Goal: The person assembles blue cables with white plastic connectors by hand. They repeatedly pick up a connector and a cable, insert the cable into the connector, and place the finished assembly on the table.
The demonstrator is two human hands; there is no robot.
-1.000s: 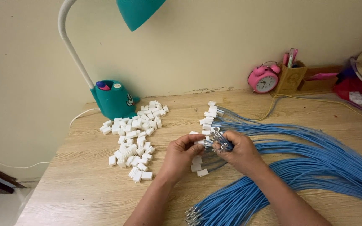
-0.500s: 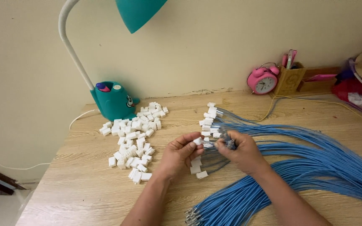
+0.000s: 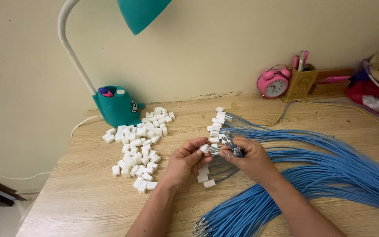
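Left hand point(image 3: 185, 161) pinched one white plug point(image 3: 205, 149) above wooden surface point(image 3: 88, 197); right hand point(image 3: 248, 158) gripped metal-tipped ends of blue wires point(image 3: 330, 175), touching the plug. Heap of white plugs point(image 3: 139, 149) nearby left, beside teal lamp point(image 3: 117, 105). Pink clock point(image 3: 273, 83) at back.

light wooden desk point(image 3: 88, 197), heap of white connectors point(image 3: 139, 147), blue wires point(image 3: 330, 175) (fanned rightward), teal lamp base point(image 3: 117, 107), pink alarm clock point(image 3: 273, 83)
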